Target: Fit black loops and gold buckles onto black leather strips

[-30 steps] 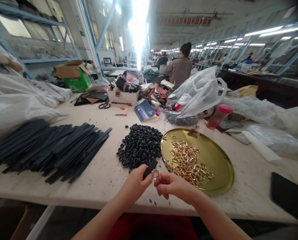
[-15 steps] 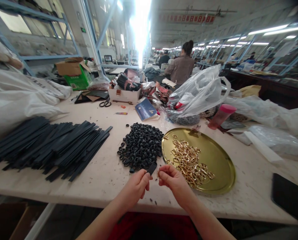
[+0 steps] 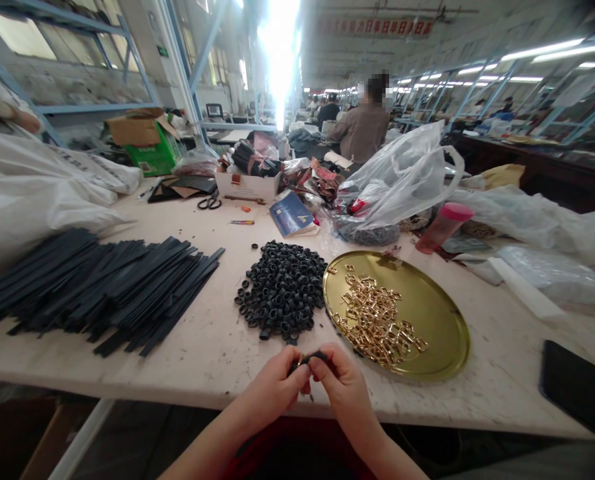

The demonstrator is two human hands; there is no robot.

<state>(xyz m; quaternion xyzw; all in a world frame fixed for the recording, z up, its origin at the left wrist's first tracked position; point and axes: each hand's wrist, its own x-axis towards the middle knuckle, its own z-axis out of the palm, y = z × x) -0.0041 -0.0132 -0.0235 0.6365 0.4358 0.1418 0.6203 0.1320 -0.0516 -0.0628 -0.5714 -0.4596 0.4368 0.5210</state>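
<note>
Fingers closed, left hand [image 3: 276, 388] and right hand [image 3: 344, 385] pinch a black strap [image 3: 315, 357] (gold tray [image 3: 444, 333] nearby)

A long factory hall: pale worn counter [image 3: 217, 347], blue steel shelving [image 3: 102, 107], bright fluorescent ceiling strips [image 3: 552, 52], glaring far window [image 3: 280, 53].

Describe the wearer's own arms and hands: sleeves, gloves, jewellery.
The left hand and right hand are ungloved, with no ring, watch or bracelet visible. Both arms are bare down to the picture's lower edge, and no sleeve shows. A dark red garment shows between the arms.
</note>
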